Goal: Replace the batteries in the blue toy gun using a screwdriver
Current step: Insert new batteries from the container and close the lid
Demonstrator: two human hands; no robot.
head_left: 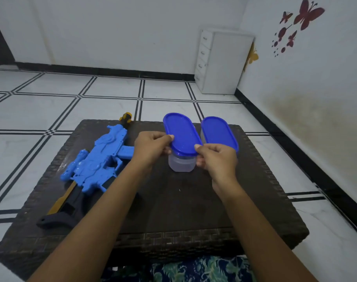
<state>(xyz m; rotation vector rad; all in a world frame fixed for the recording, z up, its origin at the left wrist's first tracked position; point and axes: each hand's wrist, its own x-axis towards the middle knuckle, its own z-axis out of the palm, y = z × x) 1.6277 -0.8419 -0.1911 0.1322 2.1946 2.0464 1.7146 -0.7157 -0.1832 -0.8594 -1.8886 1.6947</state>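
Grips left lidded container (180, 164) on table (173, 204) with left hand (153, 146) and right hand (217, 157), thumbs on lid (183, 131). Leaves blue toy gun (100, 159) lying at left.

There's the toy gun (98, 159), flat on its side on the left part of the dark woven table (193, 200). It has a bright blue body and a scope (72, 167) on its left. The yellow-and-black muzzle (126, 117) points away, and the black stock (57, 217) sits nearest.
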